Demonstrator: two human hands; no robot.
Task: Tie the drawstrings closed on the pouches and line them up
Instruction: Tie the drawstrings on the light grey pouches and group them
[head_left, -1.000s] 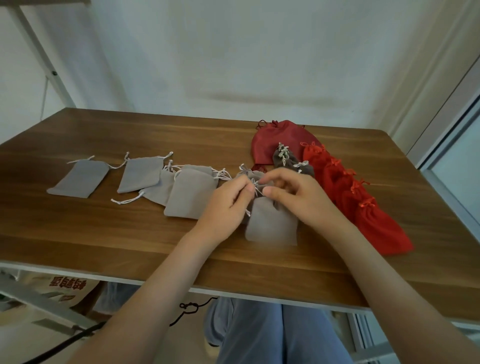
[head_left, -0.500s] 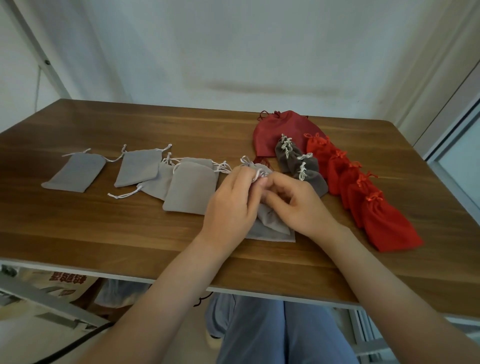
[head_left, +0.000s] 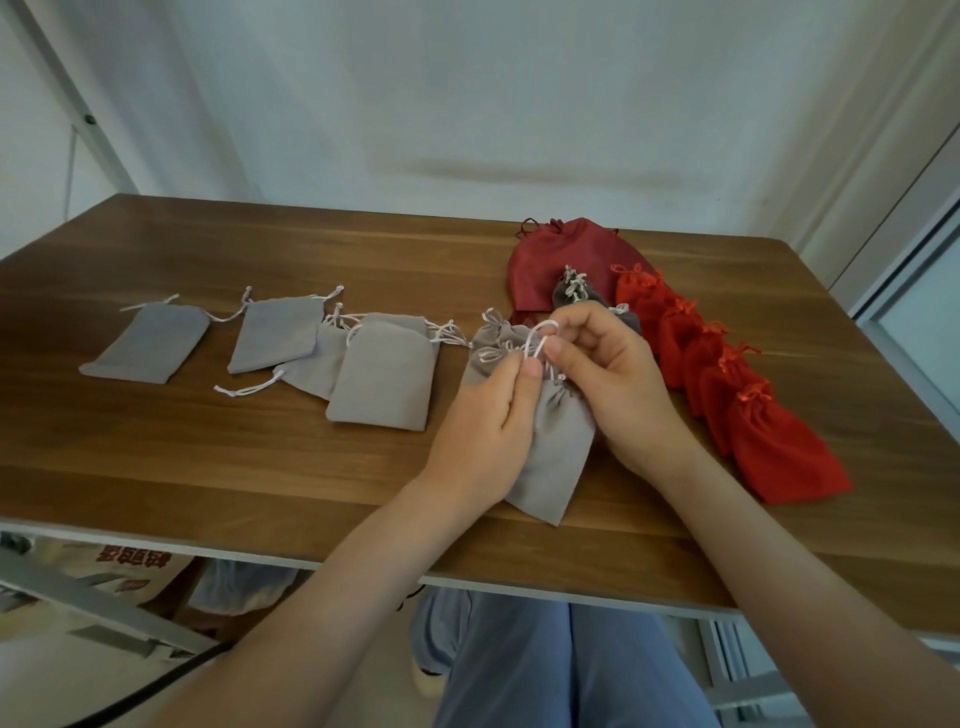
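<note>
A person seated at a wooden table (head_left: 208, 467) works both hands on a light grey pouch (head_left: 553, 452) of soft, suede-like cloth that lies near the front edge, a little right of its middle. The left hand (head_left: 485, 421) has its fingers curled, thumb and forefinger pinching the white drawstring (head_left: 535, 340) at the pouch's gathered neck. The right hand (head_left: 610, 384) is also closed, its fingertips nipping the same cord, which rises in a small loop between the two hands. The pouch's body runs flat and rectangular from the puckered neck toward the front edge.

A second gathered grey pouch (head_left: 491, 348) sits just beyond the left hand. Toward the left edge lie four flat grey pouches, mouths ungathered and cords loose: one alone (head_left: 148, 343), then one (head_left: 278, 332) overlapping another (head_left: 311, 366), then a fourth (head_left: 384, 379) that overlaps it in turn. Their thin, twisted cords end in small knots.

Toward the far right corner rests a large dark red pouch (head_left: 561, 254) of coarser weave. On it lie dark grey pouches (head_left: 574, 296) with white cords tied, partly hidden by the right hand. Beside them a row of bright red pouches (head_left: 727, 379) overlaps like shingles, each neck cinched with a red bow, running down toward the front edge near the right side. The tabletop shows a warm brown wood grain with a pale edge strip. Blue trousers (head_left: 545, 670) show below the front edge.
</note>
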